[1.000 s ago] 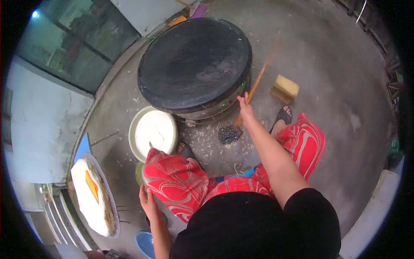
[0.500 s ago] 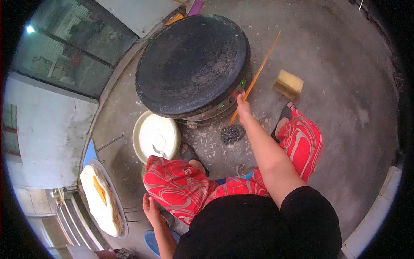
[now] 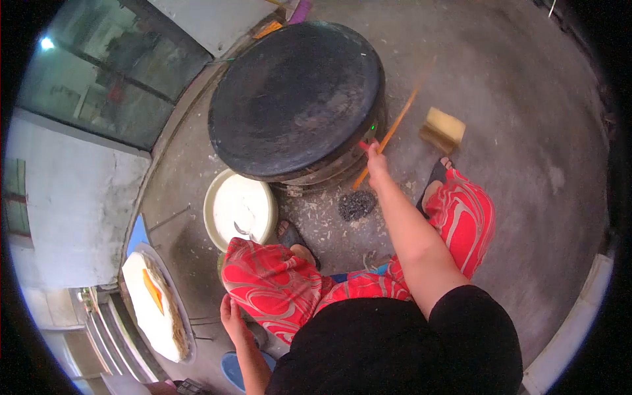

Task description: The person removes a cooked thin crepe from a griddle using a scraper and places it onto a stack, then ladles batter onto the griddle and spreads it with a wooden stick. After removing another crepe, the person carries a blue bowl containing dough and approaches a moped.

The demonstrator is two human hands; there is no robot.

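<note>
The right hand's point(image 3: 377, 168) grip appears closed around the wooden stick point(image 3: 400, 120), which slants over the floor point(image 3: 526, 131) just beside the griddle point(image 3: 296, 99), though the fingers hide the exact hold; a loose pinch could let it slip or knock the block point(image 3: 445, 124). If the griddle is hot, bare fingers this near its rim could burn. The left hand point(image 3: 236, 322) hangs loosely spread beside the trousers point(image 3: 266, 280), where a shifting knee could bump the ladle point(image 3: 243, 231) in the bowl point(image 3: 209, 212).

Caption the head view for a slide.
Right hand at the side of a round black griddle, a bowl of white contents nearby, left hand beside the red patterned trousers.
</note>
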